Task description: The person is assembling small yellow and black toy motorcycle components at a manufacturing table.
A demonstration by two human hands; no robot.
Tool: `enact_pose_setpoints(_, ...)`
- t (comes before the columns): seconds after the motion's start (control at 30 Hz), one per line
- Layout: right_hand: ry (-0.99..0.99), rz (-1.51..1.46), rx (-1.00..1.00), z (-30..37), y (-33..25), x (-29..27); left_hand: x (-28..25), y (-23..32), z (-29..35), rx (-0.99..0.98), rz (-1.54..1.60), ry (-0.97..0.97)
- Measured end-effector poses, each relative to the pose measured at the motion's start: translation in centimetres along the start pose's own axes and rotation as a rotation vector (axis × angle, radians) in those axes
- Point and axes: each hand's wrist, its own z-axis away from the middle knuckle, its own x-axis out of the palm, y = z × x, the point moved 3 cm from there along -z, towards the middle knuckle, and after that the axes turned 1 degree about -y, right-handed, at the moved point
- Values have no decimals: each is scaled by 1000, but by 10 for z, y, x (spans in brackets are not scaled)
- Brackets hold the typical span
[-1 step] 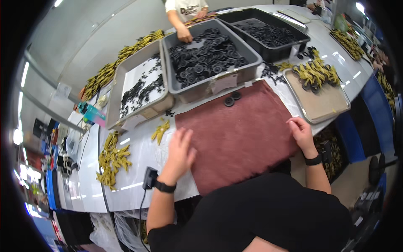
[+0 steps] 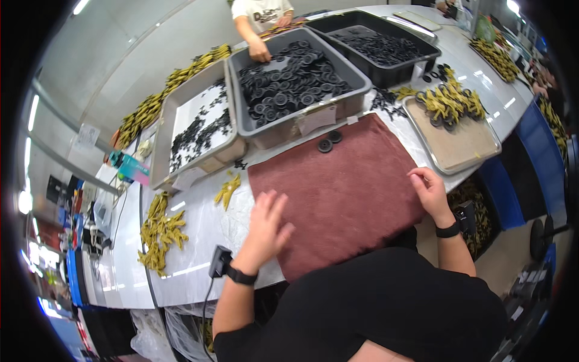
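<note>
- Holding the left hand (image 2: pixel 265 229) at the left edge of a maroon cloth (image 2: pixel 350 193), spreading the fingers into a wide grip; leaving contact with the cloth unclear.
- Holding the right hand (image 2: pixel 429 190) at the cloth's right edge, curling the fingers into a narrower grip; pinching the edge or merely resting beside it, cannot tell which.
- Facing the cloth, lying flat on the pale bench (image 2: pixel 202 241) directly ahead of the body, and bearing two black discs (image 2: pixel 325 145) side by side near its far edge.
- Having yellow clusters (image 2: pixel 172 232) lying to the left, with a smaller yellow bunch (image 2: pixel 227 192) just beside the cloth.
- Having a shallow tray (image 2: pixel 455 151) standing to the right, carrying a heap of yellow-and-black pieces (image 2: pixel 451 102).
- Facing three bins beyond: a light grey bin (image 2: pixel 220 158), a darker grey bin (image 2: pixel 344 110) full of black discs, and a black bin (image 2: pixel 392 77).
- Working opposite a person in white, dipping a hand (image 2: pixel 259 50) into the middle bin.
</note>
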Motion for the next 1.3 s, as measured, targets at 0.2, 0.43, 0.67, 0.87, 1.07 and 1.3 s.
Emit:
enact_pose_setpoints(0.2,-211,508,-313,12,-29,13,29,57,27,72,-164,-223)
enact_pose_setpoints(0.43,-56,457,-234,5,2,-6,42,52,29,81,-189,-169)
enact_pose_setpoints(0.67,247,791,-186,-47,46,-49,41,46,25,-9,-6,-91)
enact_pose_setpoints(0.87,10,593,-26,-49,75,-45,22,33,30,-92,270,-57)
enact_pose_setpoints(1.07,6,714,7,-46,63,-53,-22,-22,37,-260,36,314)
enact_pose_setpoints(1.3,-100,516,-271,-68,-2,14,-36,-84,43,-381,-293,79)
